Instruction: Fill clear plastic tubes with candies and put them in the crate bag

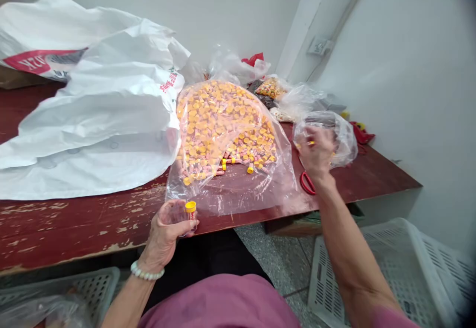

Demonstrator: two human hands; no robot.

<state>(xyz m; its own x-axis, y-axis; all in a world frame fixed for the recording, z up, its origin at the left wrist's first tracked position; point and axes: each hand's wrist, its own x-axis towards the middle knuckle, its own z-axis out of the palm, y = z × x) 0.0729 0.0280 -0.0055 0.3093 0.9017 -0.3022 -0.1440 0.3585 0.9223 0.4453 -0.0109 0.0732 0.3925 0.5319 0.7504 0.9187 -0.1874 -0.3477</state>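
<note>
At the table's front edge, my left hand (173, 224) is closed around a clear container (173, 213) and a small yellow-capped tube (191, 211). My right hand (317, 149), blurred by motion, is at the opening of a small clear bag (344, 137) on the right; its fingertips are smeared, with a bit of yellow by them. Between the hands lies a large clear bag (256, 194) full of small tubes with orange-yellow caps (211, 119). Several tubes lie near its front opening. Red-handled scissors (307, 183) rest just below my right hand.
A big white sack (111, 104) covers the table's left side. More plastic bags (297, 99) stand along the back wall. White plastic baskets (405, 268) are below the red table (74, 229) at right and lower left. A socket (319, 46) is on the wall.
</note>
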